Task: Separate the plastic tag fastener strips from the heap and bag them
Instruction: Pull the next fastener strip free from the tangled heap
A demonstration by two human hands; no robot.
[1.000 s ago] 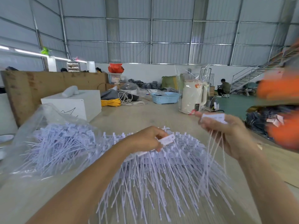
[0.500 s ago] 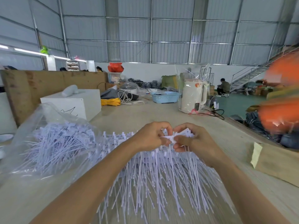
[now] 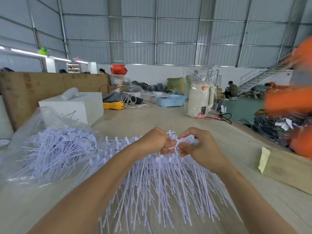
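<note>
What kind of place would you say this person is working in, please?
Probably a warehouse or packing workshop: corrugated metal walls, a long worktable with a heap of plastic tag fasteners, and a clear bag filled with them.

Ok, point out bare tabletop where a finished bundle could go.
Bare table lies between the heap and the blue basket; also between the heap and the cardboard box. Left is crowded by the plastic bag.

Soft daylight — blurred, warped edges

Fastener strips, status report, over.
Left hand and right hand both pinch one strip above the heap. Bag lies left, part filled. Nothing blocking.
</note>
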